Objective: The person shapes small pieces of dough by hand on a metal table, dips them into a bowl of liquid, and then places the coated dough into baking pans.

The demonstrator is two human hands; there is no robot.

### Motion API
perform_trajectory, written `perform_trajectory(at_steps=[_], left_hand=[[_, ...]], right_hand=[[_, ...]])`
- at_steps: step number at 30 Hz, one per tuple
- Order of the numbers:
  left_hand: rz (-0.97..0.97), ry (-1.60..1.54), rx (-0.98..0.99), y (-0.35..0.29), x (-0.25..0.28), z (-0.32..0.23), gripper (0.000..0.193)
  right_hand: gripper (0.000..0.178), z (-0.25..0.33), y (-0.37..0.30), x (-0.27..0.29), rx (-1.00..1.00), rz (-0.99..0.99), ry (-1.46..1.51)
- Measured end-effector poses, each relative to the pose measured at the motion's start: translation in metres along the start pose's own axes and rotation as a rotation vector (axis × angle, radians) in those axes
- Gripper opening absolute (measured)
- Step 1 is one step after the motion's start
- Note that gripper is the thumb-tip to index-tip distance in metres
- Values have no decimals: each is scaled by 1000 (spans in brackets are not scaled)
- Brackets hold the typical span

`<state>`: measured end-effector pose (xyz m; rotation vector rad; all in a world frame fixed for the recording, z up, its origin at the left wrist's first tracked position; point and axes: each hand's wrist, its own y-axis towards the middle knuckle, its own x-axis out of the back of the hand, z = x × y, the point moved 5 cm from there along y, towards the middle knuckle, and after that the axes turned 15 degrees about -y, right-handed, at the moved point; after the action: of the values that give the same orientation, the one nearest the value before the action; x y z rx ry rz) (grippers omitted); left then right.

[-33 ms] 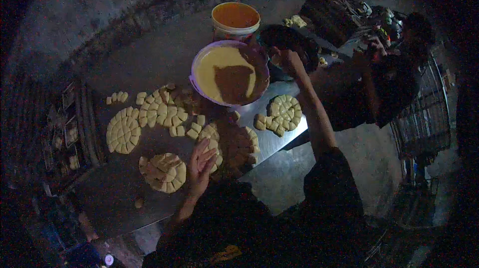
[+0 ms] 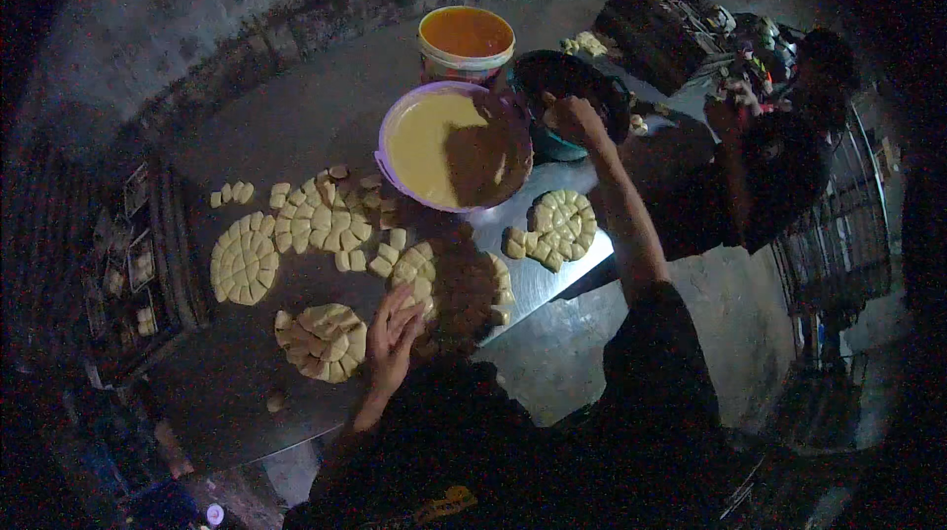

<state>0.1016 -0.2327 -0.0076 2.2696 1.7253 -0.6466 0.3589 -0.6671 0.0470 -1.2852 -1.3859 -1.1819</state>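
The basin (image 2: pixel 560 148) stands on the table (image 2: pixel 286 111), well in from the near edge; the right hand (image 2: pixel 582 122) is at it, over the rim, and whether its fingers are clamped on anything is too dark to tell. Just left of the basin, the tub (image 2: pixel 381 140) holds yellow batter; a knock from that hand could slop some out. The left hand (image 2: pixel 397 331), fingers slightly apart around nothing visible, is by the near edge at the middle round (image 2: pixel 414 262); contact is unclear, but leaning there could squash its pieces. The right round (image 2: pixel 564 224) lies close to the near edge, where a dropped forearm might push pieces off. The bucket (image 2: pixel 466 63) stands behind the tub, toward the far edge.
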Motion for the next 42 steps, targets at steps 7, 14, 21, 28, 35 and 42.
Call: perform_trajectory(at_steps=[7,14,21,28,35,42], left_hand=[[-85,-147,37,-30,44,20,48],[-292,-43,86,-48,71,-16,40],[-133,-62,105,-50,58,-45,38],[-104,-408,83,-63,70,-48,39],[-330,-30,-207,-109,162,-21,32],[-444,282,-229,-137,179,-58,31]], right_hand=[[41,-165,41,-159,247,10,-112],[44,-54,38,-136,141,-100,26],[47,46,-21,-44,-40,10,677],[52,314,-178,80,347,599,961],[37,449,-242,76,434,422,1053],[52,515,-277,100,584,40,543]])
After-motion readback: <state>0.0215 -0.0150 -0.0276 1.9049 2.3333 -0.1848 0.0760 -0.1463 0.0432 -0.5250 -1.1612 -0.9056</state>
